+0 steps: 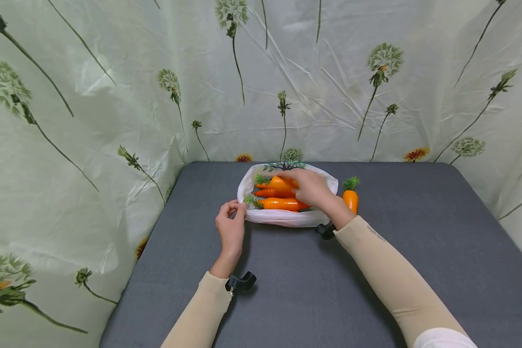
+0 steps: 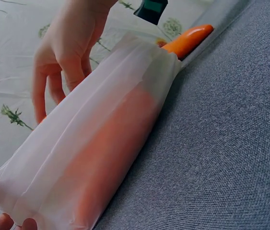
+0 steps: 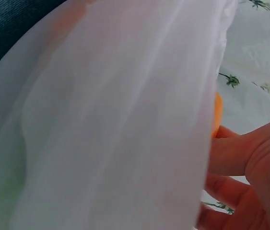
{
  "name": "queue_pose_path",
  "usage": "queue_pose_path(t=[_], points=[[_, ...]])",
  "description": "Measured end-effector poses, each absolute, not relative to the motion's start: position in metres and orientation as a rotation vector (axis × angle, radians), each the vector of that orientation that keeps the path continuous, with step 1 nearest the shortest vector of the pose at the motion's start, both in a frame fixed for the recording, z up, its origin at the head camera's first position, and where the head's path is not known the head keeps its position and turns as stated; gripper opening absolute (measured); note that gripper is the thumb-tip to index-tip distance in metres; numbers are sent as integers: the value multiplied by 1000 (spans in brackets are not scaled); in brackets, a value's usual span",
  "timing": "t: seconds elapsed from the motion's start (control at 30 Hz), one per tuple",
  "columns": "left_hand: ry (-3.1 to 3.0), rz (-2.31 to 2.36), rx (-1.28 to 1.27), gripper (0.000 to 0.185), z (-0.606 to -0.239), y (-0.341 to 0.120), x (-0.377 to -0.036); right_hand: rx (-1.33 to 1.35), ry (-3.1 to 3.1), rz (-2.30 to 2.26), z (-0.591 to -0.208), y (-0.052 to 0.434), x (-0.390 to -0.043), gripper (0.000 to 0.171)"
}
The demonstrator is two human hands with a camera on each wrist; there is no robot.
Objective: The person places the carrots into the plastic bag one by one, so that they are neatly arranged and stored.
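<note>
Loading carrots, by my read: left hand (image 1: pixel 230 231) pinches the rim of the thin white plastic bag (image 1: pixel 282 217) on the grey bench (image 1: pixel 287 290); right hand (image 1: pixel 314 187) reaches inside, fingers curled over orange plastic carrots (image 1: pixel 282 203) lying crosswise, green tops left. Loose carrot (image 1: pixel 350 199) stands beside the bag, top away from me; next calls for grasping it.

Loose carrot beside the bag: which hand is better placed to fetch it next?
Probably the right hand: it's in the white bag on the carrots, next to the loose carrot. The left hand pinches the bag's far edge, holding it open.
</note>
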State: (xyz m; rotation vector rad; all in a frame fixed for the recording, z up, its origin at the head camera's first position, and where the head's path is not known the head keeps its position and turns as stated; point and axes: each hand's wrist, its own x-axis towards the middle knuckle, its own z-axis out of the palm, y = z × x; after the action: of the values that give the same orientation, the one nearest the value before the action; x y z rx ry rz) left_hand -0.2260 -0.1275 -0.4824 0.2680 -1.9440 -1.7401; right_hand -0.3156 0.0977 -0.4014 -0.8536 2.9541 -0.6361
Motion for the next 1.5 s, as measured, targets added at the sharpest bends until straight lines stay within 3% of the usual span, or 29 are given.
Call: queue_pose_path(t=[0.17, 0.47, 1.1, 1.5], points=[[-1933, -1738, 263, 15, -481, -128, -227, -831, 2944, -565, -405, 92, -316, 91], [-1936, -1720, 247, 15, -481, -128, -228, -890, 2938, -446, -406, 82, -325, 67], [-1963, -1714, 247, 18, -482, -127, -225, -877, 2865, -378, -413, 72, -326, 60], [-1944, -1725, 273, 15, -481, -127, -226, -792, 2884, -598, -394, 82, -314, 56]])
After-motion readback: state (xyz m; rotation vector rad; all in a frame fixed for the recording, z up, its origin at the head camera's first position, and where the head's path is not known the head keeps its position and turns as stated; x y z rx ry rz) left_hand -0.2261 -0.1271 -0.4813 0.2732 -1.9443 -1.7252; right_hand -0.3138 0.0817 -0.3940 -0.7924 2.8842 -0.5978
